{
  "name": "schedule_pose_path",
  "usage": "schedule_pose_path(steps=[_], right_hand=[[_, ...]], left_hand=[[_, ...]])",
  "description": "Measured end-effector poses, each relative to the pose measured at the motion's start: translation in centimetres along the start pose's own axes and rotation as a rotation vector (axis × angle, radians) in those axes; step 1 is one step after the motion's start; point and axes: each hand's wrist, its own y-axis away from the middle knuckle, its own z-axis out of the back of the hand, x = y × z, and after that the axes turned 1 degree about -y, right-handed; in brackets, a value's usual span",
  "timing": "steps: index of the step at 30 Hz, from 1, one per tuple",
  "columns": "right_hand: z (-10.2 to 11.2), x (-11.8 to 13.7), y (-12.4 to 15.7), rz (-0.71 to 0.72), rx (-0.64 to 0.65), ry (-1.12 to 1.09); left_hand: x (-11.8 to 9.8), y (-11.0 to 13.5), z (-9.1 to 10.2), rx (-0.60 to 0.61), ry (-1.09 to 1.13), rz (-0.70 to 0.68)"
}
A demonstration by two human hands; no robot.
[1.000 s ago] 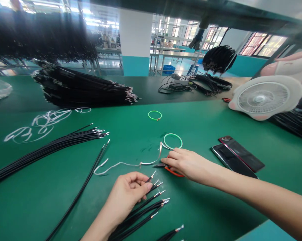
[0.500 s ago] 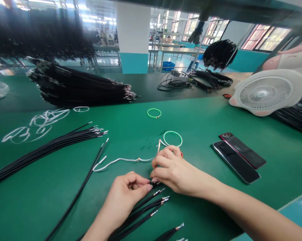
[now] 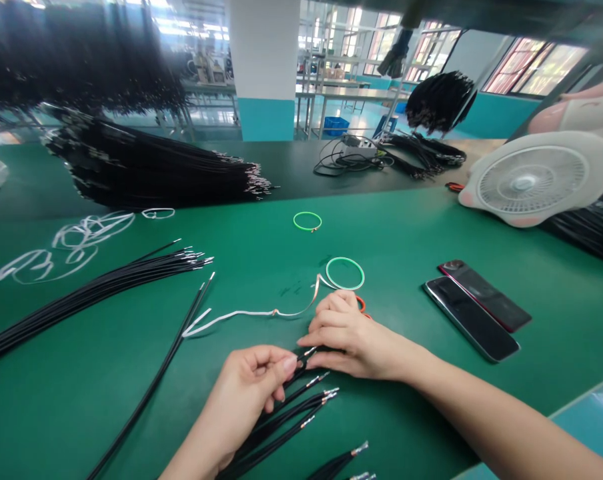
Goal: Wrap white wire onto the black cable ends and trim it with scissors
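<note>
My left hand (image 3: 261, 377) pinches a black cable (image 3: 301, 359) between thumb and forefinger, close to its bright stripped tip. The tip points up and right into the gap between the thumb and fingers of my right hand (image 3: 349, 337). Those right fingers are curved but apart, and I cannot tell whether they touch the tip. Partly hidden behind the right hand is an orange loop (image 3: 361, 304). Below both hands lie more black cables (image 3: 326, 397) with shiny ends. A thin white strip (image 3: 241, 313) runs along the table from near the right hand to the left.
Green tape rings (image 3: 345, 273) lie ahead. Two phones (image 3: 471, 320) sit to the right, and a white fan (image 3: 531, 180) stands behind them. Bundled black cables (image 3: 106, 287) lie left, with a larger pile (image 3: 166, 167) further back. White loops (image 3: 94, 230) lie at the left.
The fingers of my right hand have parted from their pinch at the cable end, which now shows its bright tip. My left hand still pinches the cable. The view has shifted slightly.
</note>
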Motion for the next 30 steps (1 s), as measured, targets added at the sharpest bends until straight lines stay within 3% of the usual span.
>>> schedule_pose_path(steps=[8,11,16,19,21,27,30], right_hand=[[0.6,0.7,-0.1,0.019,0.049,-0.020],[1.4,0.5,-0.4,0.004,0.071,-0.048],[1.4,0.4,-3.0,-0.186,-0.106,0.037],[0.4,0.0,-5.6,-0.259,-0.031,0.080],[-0.2,-0.5,-7.1,-0.304,0.047,0.011],[-0.6,-1.2,-7.3,-0.321,0.108,-0.222],[-0.3,-0.8,-5.9,-0.316,0.142,-0.361]], left_hand=[[-0.2,0.2,-0.1,0.025,-0.014,-0.016],[-0.1,0.1,-0.3,0.000,-0.140,-0.101],[-0.2,0.2,-1.0,-0.010,-0.289,-0.277],[-0.5,0.4,-1.1,0.018,-0.299,-0.304],[-0.5,0.4,-0.8,-0.054,-0.299,-0.355],[0.3,-0.1,1.0,-0.574,-0.389,-0.523],[0.6,-0.3,1.1,-0.601,-0.494,-0.608]])
